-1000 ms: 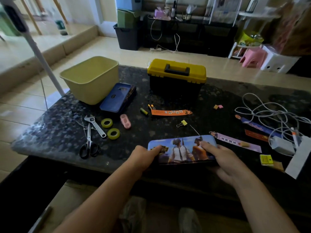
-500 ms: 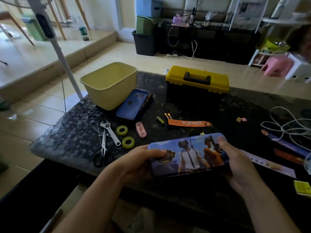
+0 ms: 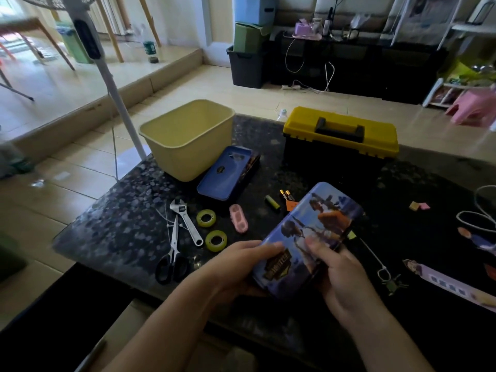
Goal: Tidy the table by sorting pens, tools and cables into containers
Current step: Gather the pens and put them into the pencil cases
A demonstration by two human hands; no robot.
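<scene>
Above the near edge of the dark speckled surface [image 3: 112, 226], both hands hold a printed pencil case [image 3: 308, 237] tilted, its far end raised. The left hand [image 3: 233, 267] grips the near left corner, the right hand [image 3: 341, 280] the near right side, fingers [image 3: 312, 244] pressed on its lid. Scissors [image 3: 173, 253], a wrench [image 3: 186, 221] and two tape rolls [image 3: 206, 218] lie left of it.

Both forearms extend forward over the near edge of the table, converging toward its middle. The left hand [image 3: 239, 267] grips the near left corner of the pencil case [image 3: 308, 237], thumb laid across its lid. The right hand [image 3: 338, 275] clasps the near right side, fingers curled over the printed top.
</scene>
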